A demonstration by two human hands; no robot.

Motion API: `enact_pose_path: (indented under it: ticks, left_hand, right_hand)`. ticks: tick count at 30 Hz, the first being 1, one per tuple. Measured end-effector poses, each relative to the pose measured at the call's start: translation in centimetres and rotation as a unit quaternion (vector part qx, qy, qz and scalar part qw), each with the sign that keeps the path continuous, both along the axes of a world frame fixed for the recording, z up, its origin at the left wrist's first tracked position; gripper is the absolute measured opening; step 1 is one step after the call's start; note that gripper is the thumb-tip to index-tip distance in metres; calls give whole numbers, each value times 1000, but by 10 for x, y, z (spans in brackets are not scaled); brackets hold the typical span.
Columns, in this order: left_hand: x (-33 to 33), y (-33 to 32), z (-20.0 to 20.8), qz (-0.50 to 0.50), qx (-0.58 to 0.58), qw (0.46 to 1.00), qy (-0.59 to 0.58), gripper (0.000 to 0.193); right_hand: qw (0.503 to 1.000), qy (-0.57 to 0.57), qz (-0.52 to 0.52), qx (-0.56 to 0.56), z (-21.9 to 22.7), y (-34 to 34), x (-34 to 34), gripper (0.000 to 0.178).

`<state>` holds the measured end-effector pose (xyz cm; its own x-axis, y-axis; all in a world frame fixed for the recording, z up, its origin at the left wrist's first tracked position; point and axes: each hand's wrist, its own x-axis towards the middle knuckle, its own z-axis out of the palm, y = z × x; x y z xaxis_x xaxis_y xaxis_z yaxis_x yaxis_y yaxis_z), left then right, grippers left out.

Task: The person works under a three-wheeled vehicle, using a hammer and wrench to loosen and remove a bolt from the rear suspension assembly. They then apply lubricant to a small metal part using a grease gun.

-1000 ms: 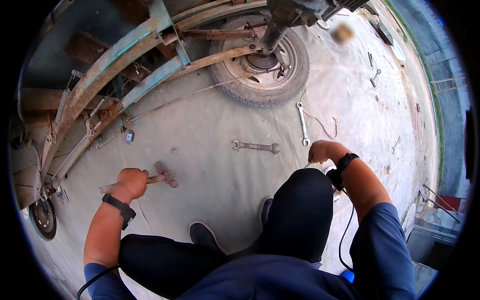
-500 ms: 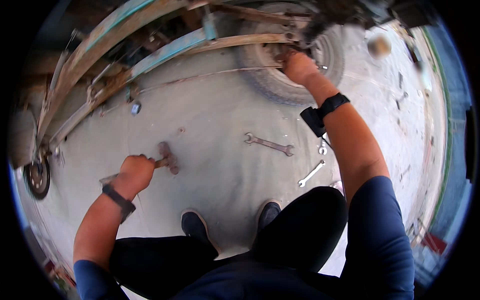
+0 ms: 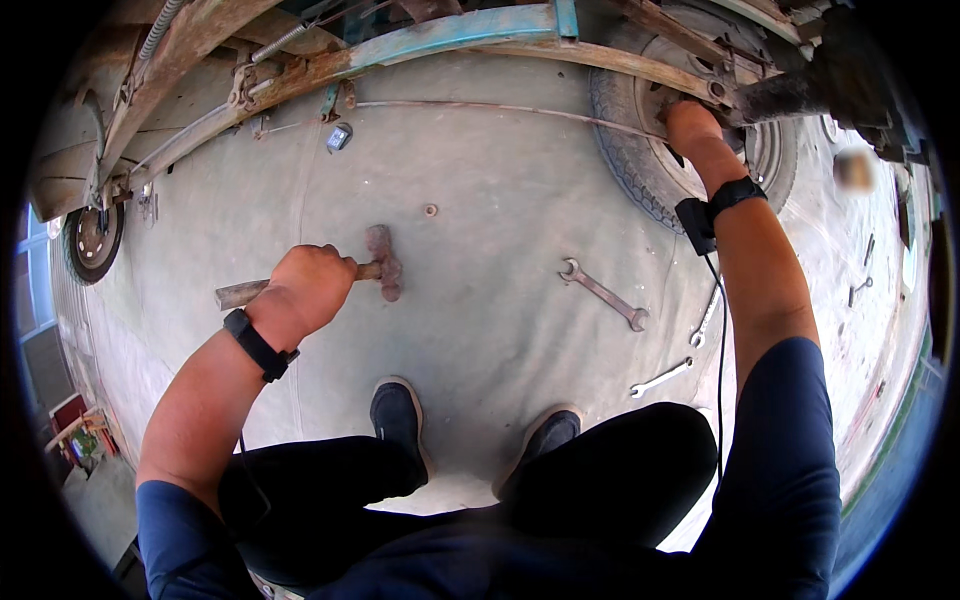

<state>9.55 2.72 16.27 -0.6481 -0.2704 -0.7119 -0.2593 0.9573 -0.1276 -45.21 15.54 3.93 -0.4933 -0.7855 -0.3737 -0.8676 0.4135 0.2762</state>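
Hammer [image 3: 387, 266] is grasped by the left hand [image 3: 310, 285], left of the wheel [image 3: 668, 184], seemingly still mounted; whether anything is gripped by the right hand [image 3: 693, 130] before it cannot be told.

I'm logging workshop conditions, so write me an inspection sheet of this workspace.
Surface: grey-green floor sheet, creased, with specks.
Job's things: rusty-headed, wooden-handled hammer; large metal wheel with dark rubber tyre.
Clutter: rusty double-ended steel wrench, two silver metal wrenches, small rusty ring, lying loose.
Hands: left hand closed round the hammer's handle; right hand at the wheel's hub, grip hidden.
Cables: thin black cable hanging from the right wrist's black device.
Surroundings: rusty, blue-painted metal frame ahead; small black-tyred wheel at far left.
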Motion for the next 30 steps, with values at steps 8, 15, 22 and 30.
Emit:
enact_pose_path:
  ticks: [8,15,22,30]
  left_hand:
    - [2,-1,1,16,15,1000,14,20]
    - [5,-3,1,22,13,1000,9,20]
    - [13,-8,4,47,30,998,35,19]
    - [20,-11,-1,61,51,995,52,19]
  right_hand:
    - [997,-23,-17,-69,7,-9,7,22]
    - [998,-4,41,-52,16,-15,14,20]
    - [992,7,67,-103,4,6,-2,21]
    - [942,-65,48,-327,31,41,26,21]
